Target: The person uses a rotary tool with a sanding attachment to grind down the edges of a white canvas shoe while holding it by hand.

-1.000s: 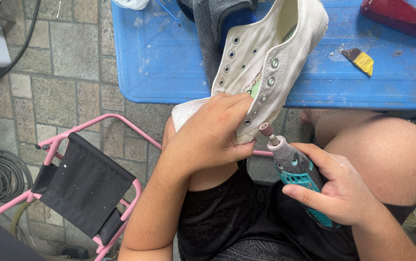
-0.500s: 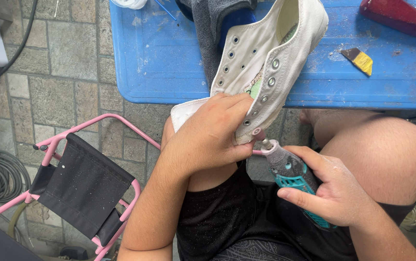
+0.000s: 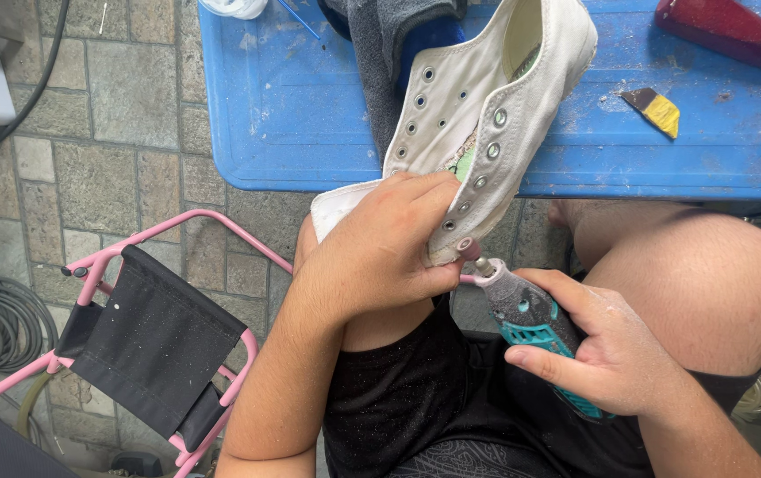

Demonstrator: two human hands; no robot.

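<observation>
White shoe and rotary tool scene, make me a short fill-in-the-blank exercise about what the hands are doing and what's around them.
1. The left hand grips a white ____ with metal eyelets.
2. The right hand holds a grey and teal rotary tool, its tip at the shoe's ____ edge.
3. The shoe leans against a ____ plastic table.
4. Left of the person's lap stands a folding stool with a ____ frame.

Missing words: shoe; lower; blue; pink
</observation>
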